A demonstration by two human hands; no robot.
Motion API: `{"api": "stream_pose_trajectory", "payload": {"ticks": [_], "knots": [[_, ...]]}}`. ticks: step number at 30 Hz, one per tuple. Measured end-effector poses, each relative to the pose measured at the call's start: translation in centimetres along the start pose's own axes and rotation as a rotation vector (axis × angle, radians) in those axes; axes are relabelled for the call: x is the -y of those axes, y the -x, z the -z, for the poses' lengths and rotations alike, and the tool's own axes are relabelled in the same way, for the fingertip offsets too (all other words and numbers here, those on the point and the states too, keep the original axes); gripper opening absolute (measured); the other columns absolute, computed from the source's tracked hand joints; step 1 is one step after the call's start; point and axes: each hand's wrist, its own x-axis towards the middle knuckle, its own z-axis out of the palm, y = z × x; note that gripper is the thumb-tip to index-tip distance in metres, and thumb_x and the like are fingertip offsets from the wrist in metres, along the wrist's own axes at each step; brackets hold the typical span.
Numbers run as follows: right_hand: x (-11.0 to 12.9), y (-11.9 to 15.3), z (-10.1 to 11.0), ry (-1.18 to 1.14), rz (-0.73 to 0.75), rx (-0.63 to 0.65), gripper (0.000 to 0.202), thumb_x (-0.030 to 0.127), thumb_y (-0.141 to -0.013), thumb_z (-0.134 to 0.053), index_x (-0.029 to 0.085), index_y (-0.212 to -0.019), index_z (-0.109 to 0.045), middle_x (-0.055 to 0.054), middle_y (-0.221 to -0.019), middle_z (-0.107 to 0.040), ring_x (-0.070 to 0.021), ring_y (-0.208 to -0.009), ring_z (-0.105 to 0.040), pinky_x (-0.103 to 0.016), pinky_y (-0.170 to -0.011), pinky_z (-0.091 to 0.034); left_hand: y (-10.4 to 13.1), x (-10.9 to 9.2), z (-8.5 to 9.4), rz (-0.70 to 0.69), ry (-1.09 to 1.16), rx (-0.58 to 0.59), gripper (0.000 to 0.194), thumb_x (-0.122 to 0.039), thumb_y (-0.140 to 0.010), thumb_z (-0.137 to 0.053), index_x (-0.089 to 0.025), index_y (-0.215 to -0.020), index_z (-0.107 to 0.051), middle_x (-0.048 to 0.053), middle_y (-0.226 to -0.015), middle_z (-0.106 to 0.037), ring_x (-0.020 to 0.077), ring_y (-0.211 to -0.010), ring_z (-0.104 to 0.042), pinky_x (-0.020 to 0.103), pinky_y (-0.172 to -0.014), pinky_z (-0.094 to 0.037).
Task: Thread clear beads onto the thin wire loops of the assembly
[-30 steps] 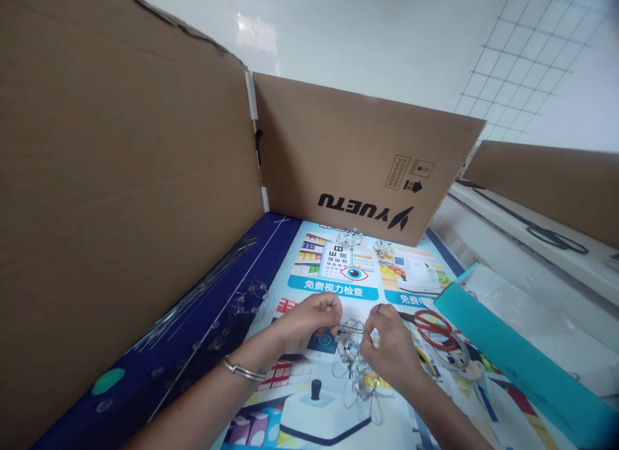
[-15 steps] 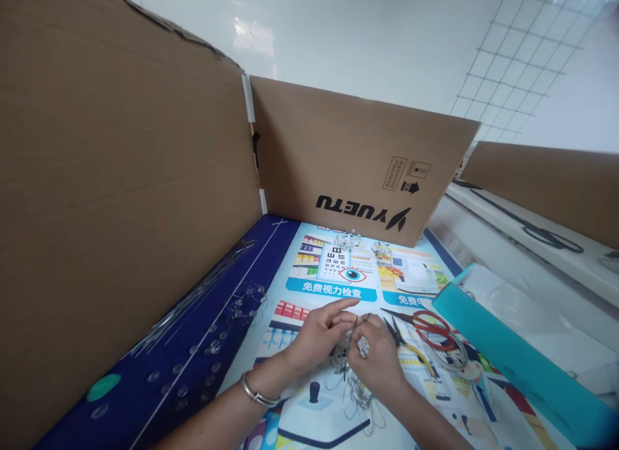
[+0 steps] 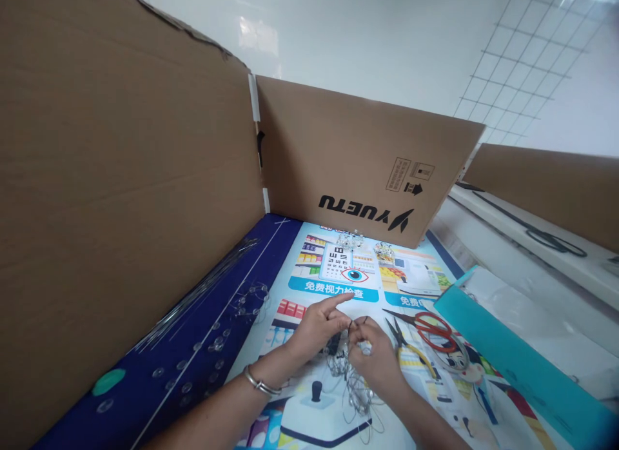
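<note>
Near the middle of the table my left hand (image 3: 322,324) and my right hand (image 3: 374,353) meet at the fingertips. A thin dark strand (image 3: 350,325) shows between them, pinched by both hands; its exact kind is too small to tell. The left index finger points out straight while the thumb and other fingers are closed. My right fingers are curled in a pinch. Below and between the hands lies a tangle of clear beads on thin wire (image 3: 358,395), partly hidden by the right hand. Pliers with yellow handles (image 3: 411,350) and red-handled scissors (image 3: 430,329) lie just right of my right hand.
Cardboard panels (image 3: 358,153) wall the left and far sides. Loose clear beads (image 3: 186,387), a green piece (image 3: 109,381) and thin wires (image 3: 198,289) lie on the blue strip at left. Beaded clusters (image 3: 351,241) sit at the back. A teal box (image 3: 512,360) stands at right.
My left fingers have shifted slightly down, with the index finger held out more apart from the others. The right hand stays pinched close by. The view has shifted slightly.
</note>
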Motion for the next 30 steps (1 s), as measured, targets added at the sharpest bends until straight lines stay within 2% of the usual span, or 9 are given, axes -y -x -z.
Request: {"api": "stream_pose_trajectory", "payload": {"ticks": [4, 7, 10, 15, 21, 26, 30], "knots": [[-1.7, -0.3, 0.0, -0.122, -0.051, 0.02, 0.013, 0.007, -0.061, -0.048, 0.019, -0.056, -0.045, 0.001, -0.066, -0.048, -0.0118, -0.059, -0.047, -0.023, -0.051, -0.037, 0.1, 0.5, 0.0, -0.009, -0.086, 0.093, 0.056, -0.023, -0.071, -0.061, -0.016, -0.125, -0.048, -0.001, -0.067, -0.066, 0.0109, -0.06, -0.054, 0.022, -0.062, -0.044], [-2.2, -0.2, 0.1, -0.232, -0.104, 0.06, 0.013, 0.008, -0.059, -0.05, 0.019, -0.054, -0.045, 0.002, -0.066, -0.048, -0.0121, -0.062, -0.047, -0.023, -0.053, -0.037, 0.3, 0.3, 0.2, -0.057, -0.28, 0.137, 0.051, -0.024, -0.071, -0.061, -0.022, -0.122, -0.051, -0.001, -0.074, -0.069, 0.0127, -0.068, -0.057, 0.023, -0.069, -0.045], [-2.2, -0.3, 0.2, -0.344, -0.154, 0.132, 0.011, 0.008, -0.059, -0.05, 0.018, -0.054, -0.048, 0.001, -0.07, -0.051, -0.013, -0.066, -0.049, -0.024, -0.057, -0.038, 0.3, -0.1, 0.6, -0.086, -0.402, 0.158, 0.05, -0.024, -0.073, -0.059, -0.027, -0.123, -0.05, -0.003, -0.076, -0.07, 0.0124, -0.068, -0.059, 0.022, -0.07, -0.044], [-2.3, -0.5, 0.6, -0.469, -0.227, 0.167, 0.01, 0.012, -0.062, -0.051, 0.017, -0.055, -0.048, -0.001, -0.075, -0.054, -0.0135, -0.069, -0.051, -0.024, -0.06, -0.039, 0.3, -0.6, 0.6, -0.087, -0.481, 0.137, 0.056, -0.022, -0.07, -0.062, -0.029, -0.124, -0.047, -0.005, -0.081, -0.071, 0.0136, -0.073, -0.062, 0.022, -0.073, -0.044], [-2.3, -0.3, 0.7, -0.6, -0.314, 0.18, 0.009, 0.013, -0.062, -0.052, 0.016, -0.054, -0.048, -0.003, -0.078, -0.054, -0.0143, -0.071, -0.05, -0.026, -0.062, -0.039, 0.6, -1.7, 0.3, -0.107, -0.794, 0.144, 0.063, -0.021, -0.067, -0.063, -0.032, -0.126, -0.043, -0.005, -0.087, -0.071, 0.0191, -0.083, -0.064, 0.023, -0.07, -0.044], [-2.2, -0.3, 0.8, -0.681, -0.348, 0.209, 0.009, 0.012, -0.063, -0.053, 0.016, -0.055, -0.051, -0.004, -0.081, -0.056, -0.0162, -0.077, -0.051, -0.027, -0.067, -0.039, 1.3, -2.6, -0.1, -0.138, -1.055, 0.094, 0.059, -0.022, -0.07, -0.057, -0.03, -0.127, -0.041, -0.001, -0.091, -0.07, 0.022, -0.084, -0.063, 0.027, -0.07, -0.044], [-2.1, -0.1, 0.9, -0.827, -0.354, 0.221, 0.009, 0.011, -0.063, -0.053, 0.016, -0.055, -0.052, -0.003, -0.079, -0.056, -0.0155, -0.075, -0.049, -0.027, -0.067, -0.037, 1.6, -3.3, -0.4, -0.141, -1.112, 0.119, 0.049, -0.023, -0.073, -0.054, -0.028, -0.121, -0.045, 0.001, -0.087, -0.07, 0.0224, -0.081, -0.064, 0.027, -0.068, -0.044]]}}
